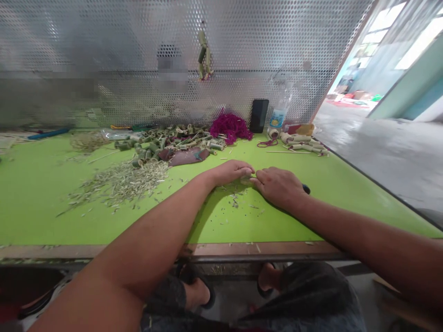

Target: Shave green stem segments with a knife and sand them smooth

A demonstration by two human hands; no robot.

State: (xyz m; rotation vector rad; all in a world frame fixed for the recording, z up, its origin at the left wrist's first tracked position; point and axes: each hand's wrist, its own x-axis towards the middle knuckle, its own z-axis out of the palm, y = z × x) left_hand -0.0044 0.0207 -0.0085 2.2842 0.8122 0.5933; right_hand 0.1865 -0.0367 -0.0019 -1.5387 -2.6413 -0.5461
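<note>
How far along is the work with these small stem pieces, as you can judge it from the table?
Done, it seems: a row of longer tube pieces lies apart, and shavings are heaped on the green table. In hand: the left hand and right hand pinch a small pale piece. Left: probably the heap of green tube pieces.

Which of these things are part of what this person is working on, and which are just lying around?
Seems part of the work: left hand, right hand, small pale piece between them, dark handle, cut green stem pieces, pale shavings.

Seems just lying about: black phone, plastic bottle.
</note>
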